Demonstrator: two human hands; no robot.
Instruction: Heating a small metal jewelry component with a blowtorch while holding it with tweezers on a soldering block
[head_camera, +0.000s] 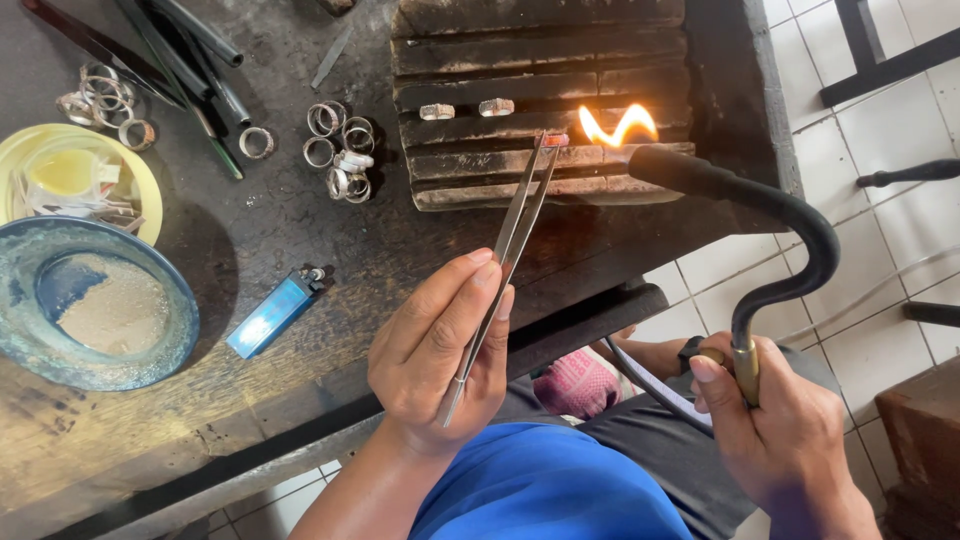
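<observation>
A dark, scorched wooden workbench fills most of the view, with white floor tiles to its right. On the bench's far side lies a charred, grooved block, blackened and cracked in rows. At the near left sit a blue bowl with pale powder in it and, behind it, a yellow dish holding bits of clutter.

The right hand is closed around the brass handle of a curved black torch, whose nozzle points left over the block's near edge — an orange flame curls from the tip. The left hand pinches a pair of long steel tweezers between thumb and fingers, pressed together; their tips hold a small glowing red piece right beside the flame, above the block.

Two small rings rest in a groove of the block, just left of the tweezers' tips. A blue lighter lies on the bench near the bowl. A cluster of silver rings lies left of the block — another heap sits further left, beside dark rods.
</observation>
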